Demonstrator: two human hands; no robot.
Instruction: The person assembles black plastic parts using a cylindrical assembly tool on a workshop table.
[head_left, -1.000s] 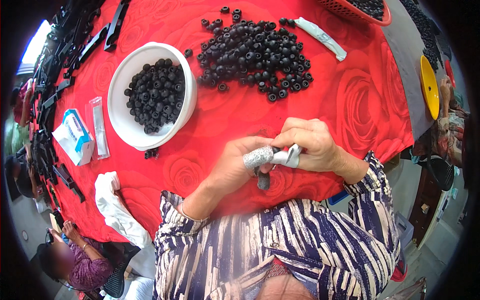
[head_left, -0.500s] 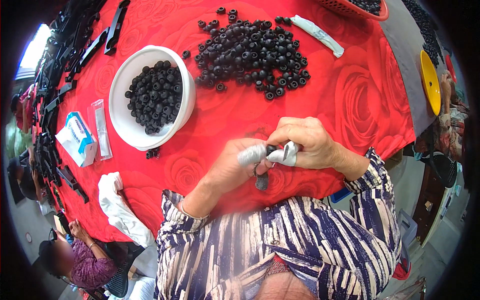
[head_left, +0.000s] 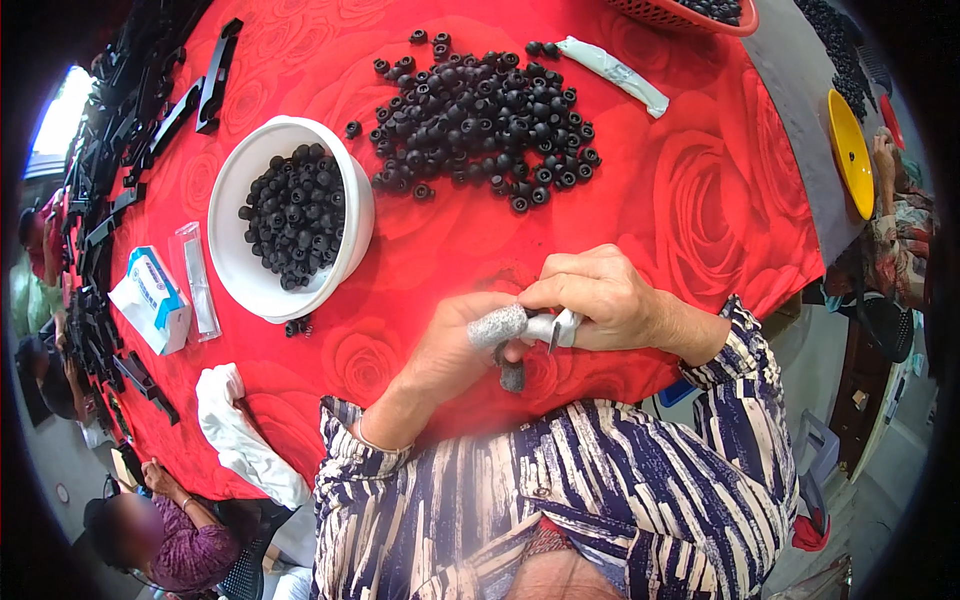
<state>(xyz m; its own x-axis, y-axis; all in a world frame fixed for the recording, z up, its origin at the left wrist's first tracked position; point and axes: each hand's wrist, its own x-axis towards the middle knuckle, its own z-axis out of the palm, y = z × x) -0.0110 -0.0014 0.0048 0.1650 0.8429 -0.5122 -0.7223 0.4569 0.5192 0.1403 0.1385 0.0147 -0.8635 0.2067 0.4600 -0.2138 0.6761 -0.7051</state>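
Strip (head_left: 556, 335), slim and blade-like, sits in the closed grip of the right hand (head_left: 603, 303), against a white wrap (head_left: 540, 326). Its long axis runs steeply, with the low end pointing toward the striped shirt (head_left: 560, 470) and slightly left, so it stands across the line between the 2 hands rather than along it. Just left of it is the left hand (head_left: 440, 345), its fingers curled inward, a pale grey wrap (head_left: 497, 325) about level with the strip and a dark grey wrap (head_left: 512, 376) below. The fingertips of both hands come together above the strip; whether the left fingers grip a small part there is hidden from this angle, so I cannot tell. Beyond the fingertips, away from the shirt, lies a heap of black caps (head_left: 480, 125). Beyond and left of them, nearer the left hand, stands a white bowl (head_left: 360, 220) with more caps inside.
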